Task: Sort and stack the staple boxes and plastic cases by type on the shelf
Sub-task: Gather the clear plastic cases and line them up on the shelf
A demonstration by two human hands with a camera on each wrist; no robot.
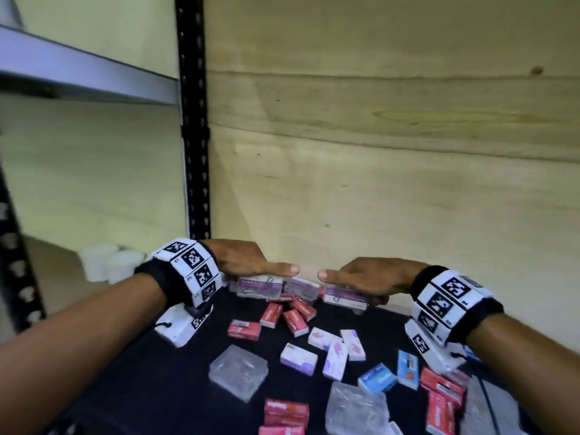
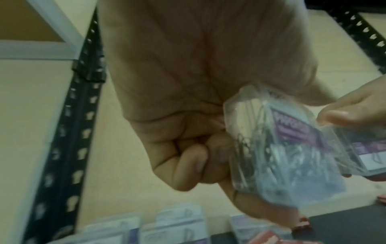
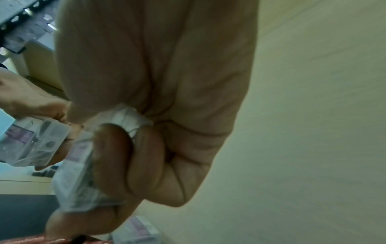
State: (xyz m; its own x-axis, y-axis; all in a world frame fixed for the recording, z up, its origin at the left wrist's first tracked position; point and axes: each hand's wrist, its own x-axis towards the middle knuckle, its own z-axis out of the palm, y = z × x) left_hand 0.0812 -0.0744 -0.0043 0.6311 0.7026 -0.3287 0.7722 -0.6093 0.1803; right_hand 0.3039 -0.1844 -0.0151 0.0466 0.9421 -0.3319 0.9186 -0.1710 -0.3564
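Note:
At the back of the black mat (image 1: pixel 188 387) both hands hover side by side, thumbs pointing at each other. My left hand (image 1: pixel 266 268) grips a clear plastic case with a purple label (image 1: pixel 259 286); in the left wrist view its curled fingers (image 2: pixel 200 158) wrap that case (image 2: pixel 282 148). My right hand (image 1: pixel 351 277) grips a second such case (image 1: pixel 343 298), seen held edge-on (image 3: pixel 73 178) by the fingers (image 3: pixel 129 165) in the right wrist view. A third purple-labelled case (image 1: pixel 301 287) lies between them. Red staple boxes (image 1: pixel 292 315) lie scattered just in front.
Loose on the mat are white-purple boxes (image 1: pixel 332 350), blue boxes (image 1: pixel 389 373), more red boxes (image 1: pixel 439 394) and clear cases (image 1: pixel 238 372). Several purple-labelled cases (image 2: pixel 167 227) stand by the black shelf post (image 1: pixel 194 152). The plywood back wall (image 1: pixel 392 183) is close behind. White cups (image 1: pixel 110 265) sit at the left.

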